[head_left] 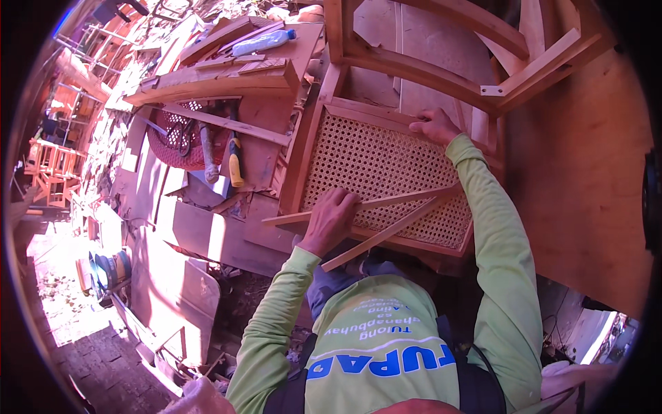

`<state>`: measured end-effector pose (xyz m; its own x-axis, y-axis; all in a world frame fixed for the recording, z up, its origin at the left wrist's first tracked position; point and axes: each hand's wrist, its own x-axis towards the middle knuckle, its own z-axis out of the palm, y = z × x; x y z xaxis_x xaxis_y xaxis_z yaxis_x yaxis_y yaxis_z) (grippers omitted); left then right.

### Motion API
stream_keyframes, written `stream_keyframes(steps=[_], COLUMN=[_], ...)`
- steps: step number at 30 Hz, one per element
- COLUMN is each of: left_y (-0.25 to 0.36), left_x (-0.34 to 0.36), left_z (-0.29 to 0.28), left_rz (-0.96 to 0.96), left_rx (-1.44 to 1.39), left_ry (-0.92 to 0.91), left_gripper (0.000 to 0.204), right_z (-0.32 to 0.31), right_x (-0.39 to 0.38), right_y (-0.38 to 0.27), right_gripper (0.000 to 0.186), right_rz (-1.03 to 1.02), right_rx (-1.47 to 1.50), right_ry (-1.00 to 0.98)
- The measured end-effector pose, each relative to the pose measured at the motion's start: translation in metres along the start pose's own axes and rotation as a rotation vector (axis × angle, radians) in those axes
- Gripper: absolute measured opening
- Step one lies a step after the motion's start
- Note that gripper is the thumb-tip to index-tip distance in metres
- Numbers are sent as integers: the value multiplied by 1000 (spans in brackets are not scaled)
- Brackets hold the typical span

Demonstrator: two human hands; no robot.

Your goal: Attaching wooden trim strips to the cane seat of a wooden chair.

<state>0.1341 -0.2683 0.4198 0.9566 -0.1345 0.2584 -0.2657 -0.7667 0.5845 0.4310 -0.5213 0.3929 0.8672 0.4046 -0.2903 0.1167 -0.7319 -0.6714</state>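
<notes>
A wooden chair frame lies in front of me, with a woven cane panel (386, 159) set inside its rails. My left hand (331, 217) is closed over a thin wooden strip (407, 197) that slants across the near part of the cane. A second wooden strip (372, 241) crosses beneath its right end and points toward my lap. My right hand (436, 127) rests at the far rail (376, 114) of the panel, fingers bent and pinched together. What lies between those fingers is too small to make out.
Curved chair parts (434, 21) rise at the far side. On the bench to the left are a hammer (208, 152), a yellow-and-black-handled tool (236, 162), a red woven basket (165, 153), wooden offcuts (214, 86) and a plastic bottle (263, 43). A plywood sheet (579, 172) stands at right.
</notes>
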Motion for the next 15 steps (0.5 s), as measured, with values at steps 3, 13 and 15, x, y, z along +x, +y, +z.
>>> stream_keyframes(steps=[3, 13, 15], left_y=[-5, 3, 5], left_x=[1, -9, -20], left_z=[13, 5, -4], left_rz=[-49, 26, -41], left_rx=[-1, 132, -6], left_ry=[35, 73, 53], left_gripper=[22, 22, 19], right_z=[-3, 8, 17], right_x=[4, -4, -27], right_y=[3, -4, -7], right_gripper=[55, 53, 46], right_rz=[-9, -207, -377], right_rx=[93, -180, -274], right_ry=[-29, 286, 656])
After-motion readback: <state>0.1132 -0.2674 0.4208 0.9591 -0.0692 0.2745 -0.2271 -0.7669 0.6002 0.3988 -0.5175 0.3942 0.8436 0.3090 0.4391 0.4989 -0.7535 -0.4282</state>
